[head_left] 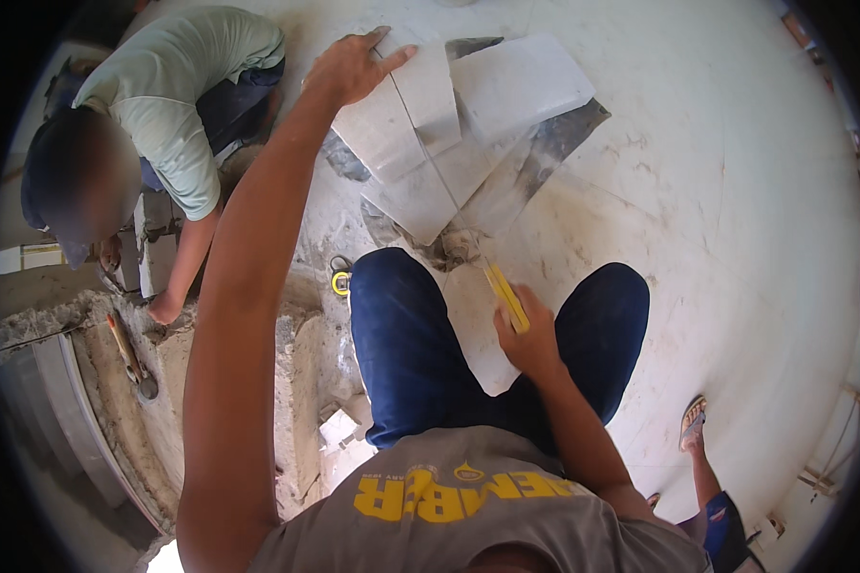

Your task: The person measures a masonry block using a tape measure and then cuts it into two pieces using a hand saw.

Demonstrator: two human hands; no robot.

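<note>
My left hand [358, 69] lies on the far end of a pale grey-white block [377, 129], its thumb spread away from the fingers. A thin straight line runs along the block from that hand toward me. My right hand [528, 334], between my knees, is closed round the yellow handle [506, 298] of what looks like a hand saw. Its narrow blade [472, 235] shows almost edge-on and reaches toward the block, in line with the thin line. Under and beside the block lie another pale slab [521, 81] and dark grey sheeting [569, 129].
A yellow and black tape measure [341, 281] lies by my left knee. At the left, a person in a pale green shirt [186, 67] bends over blocks. A wooden-handled tool [129, 355] rests on a rough ledge. Someone's sandaled foot [693, 422] is at lower right.
</note>
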